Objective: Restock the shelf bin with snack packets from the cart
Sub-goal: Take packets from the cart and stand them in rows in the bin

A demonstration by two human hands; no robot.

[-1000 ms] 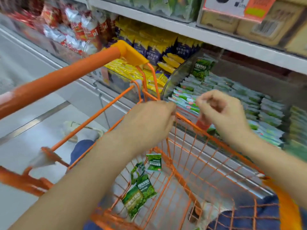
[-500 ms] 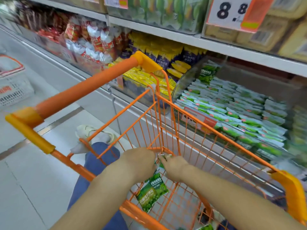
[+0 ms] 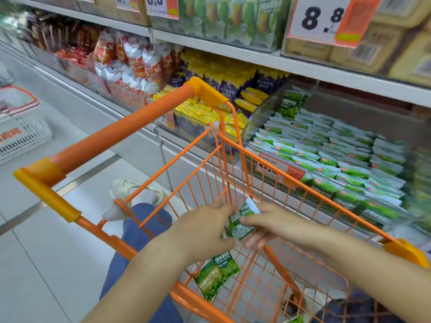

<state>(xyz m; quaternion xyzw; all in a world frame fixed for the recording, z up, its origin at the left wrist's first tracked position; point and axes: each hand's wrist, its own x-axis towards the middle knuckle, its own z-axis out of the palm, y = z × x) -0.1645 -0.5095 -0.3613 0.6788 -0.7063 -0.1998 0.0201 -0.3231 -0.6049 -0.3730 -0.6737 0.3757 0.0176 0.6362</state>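
Inside the orange wire cart [image 3: 233, 145] my left hand [image 3: 205, 227] and my right hand [image 3: 268, 224] both hold small green snack packets [image 3: 241, 221] between them, above the cart floor. More green packets [image 3: 215, 276] lie on the cart's wire bottom below my left wrist. The clear shelf bin [image 3: 261, 115] to the right of the cart is packed with rows of the same green packets [image 3: 331, 155].
A neighbouring bin holds yellow and blue packets [image 3: 210, 113]; red and white bags [image 3: 130, 64] sit further left. Price signs [image 3: 324, 19] hang from the upper shelf. A white plastic basket [image 3: 21, 131] stands on the floor at left. My leg and shoe [image 3: 137, 194] show through the cart.
Both hands came down from the cart's rim by the bin into the cart, closed on green packets at the bottom, and now lift them slightly. The view has tilted upward.
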